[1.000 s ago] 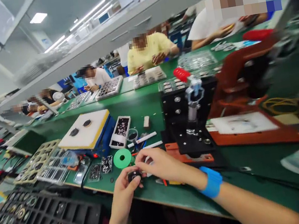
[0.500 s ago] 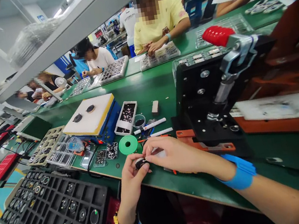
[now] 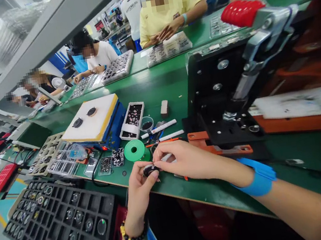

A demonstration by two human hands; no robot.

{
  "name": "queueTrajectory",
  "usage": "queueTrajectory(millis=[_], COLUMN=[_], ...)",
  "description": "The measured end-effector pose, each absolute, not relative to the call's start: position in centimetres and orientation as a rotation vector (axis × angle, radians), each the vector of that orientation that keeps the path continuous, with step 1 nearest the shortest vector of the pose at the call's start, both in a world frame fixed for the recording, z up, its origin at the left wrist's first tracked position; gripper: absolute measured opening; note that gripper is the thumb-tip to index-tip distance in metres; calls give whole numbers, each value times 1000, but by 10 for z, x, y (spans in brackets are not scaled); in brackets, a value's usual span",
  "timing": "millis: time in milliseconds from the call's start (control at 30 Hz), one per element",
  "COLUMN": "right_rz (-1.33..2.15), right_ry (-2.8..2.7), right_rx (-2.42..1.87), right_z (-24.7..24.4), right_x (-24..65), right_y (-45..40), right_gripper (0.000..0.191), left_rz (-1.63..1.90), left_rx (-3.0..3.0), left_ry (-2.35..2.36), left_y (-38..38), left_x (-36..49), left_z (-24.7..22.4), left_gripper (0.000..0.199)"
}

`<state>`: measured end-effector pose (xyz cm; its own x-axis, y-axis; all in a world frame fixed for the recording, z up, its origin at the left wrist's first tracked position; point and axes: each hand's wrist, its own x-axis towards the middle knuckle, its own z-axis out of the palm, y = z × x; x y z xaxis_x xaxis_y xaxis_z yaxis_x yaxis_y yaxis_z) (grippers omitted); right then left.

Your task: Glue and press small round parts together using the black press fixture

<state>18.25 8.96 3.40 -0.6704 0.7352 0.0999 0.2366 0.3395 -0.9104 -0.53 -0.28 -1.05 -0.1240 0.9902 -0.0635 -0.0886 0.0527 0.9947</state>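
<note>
Head camera view, a workshop bench: as I watch, a person's left hand (image 3: 139,186) grips a small, round, black part (image 3: 150,170) between thumb and curled fingers, just above the edge of the green bench top (image 3: 175,194). The right hand (image 3: 179,159), its wrist in a wide bright-blue band (image 3: 256,177), meets it from the other side, thumb and forefinger tips drawn together at the part's rim; whether they pinch something fine, I cannot tell. One hand seems to steady the piece, leaving the other free for close work.

Just beyond the fingers sits a flat green plastic spool (image 3: 143,152), likely kept there for easy reach, as are the small clear boxes of tiny parts (image 3: 105,166) beside it. Two slim white pens (image 3: 164,126) lie behind the hands.

At lower left, a black compartmented tray (image 3: 105,205) holds round pieces in separate cells, presumably to keep them apart. Two dark discs (image 3: 91,112) rest on a white-topped blue box (image 3: 116,121). On the right stands a black metal clamp with a red handle (image 3: 242,13), well placed, I judge, for the right arm.
</note>
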Motion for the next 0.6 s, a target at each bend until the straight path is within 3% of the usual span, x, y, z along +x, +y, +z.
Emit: queueTrajectory(millis=[600], right_rz=[1205], right_ry=[-2206], right_rx=[-918], right_z=[41], right_x=[186], right_y=[89], right_gripper=[8], left_rz=[1268], left_rx=[1161], left_ry=[1362], left_y=[-2], left_x=[3], left_z=[-4], left_gripper=[32])
